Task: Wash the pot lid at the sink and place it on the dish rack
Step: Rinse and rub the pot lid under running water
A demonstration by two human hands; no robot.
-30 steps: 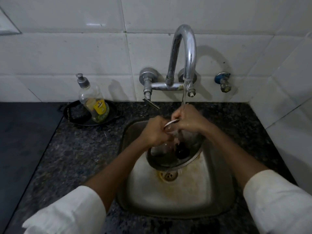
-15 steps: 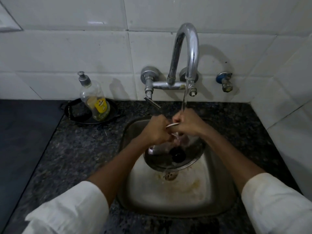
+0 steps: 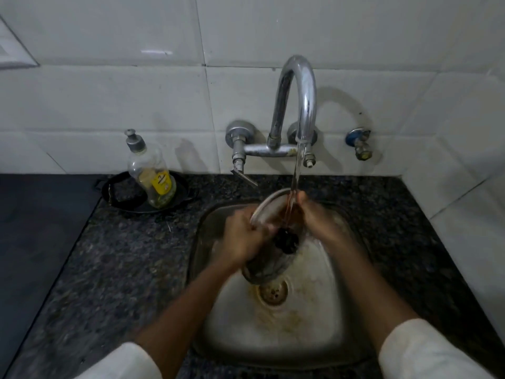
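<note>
We hold the pot lid [image 3: 269, 265] tilted over the sink [image 3: 314, 337] under the tap [image 3: 299, 105] stream. Our left hand [image 3: 243, 236] curls its fingers around the left rim; our right hand [image 3: 318, 217] clasps the upper edge. A soap bottle [image 3: 153, 176] stands on a black tray [image 3: 120, 198] at left, well apart.
</note>
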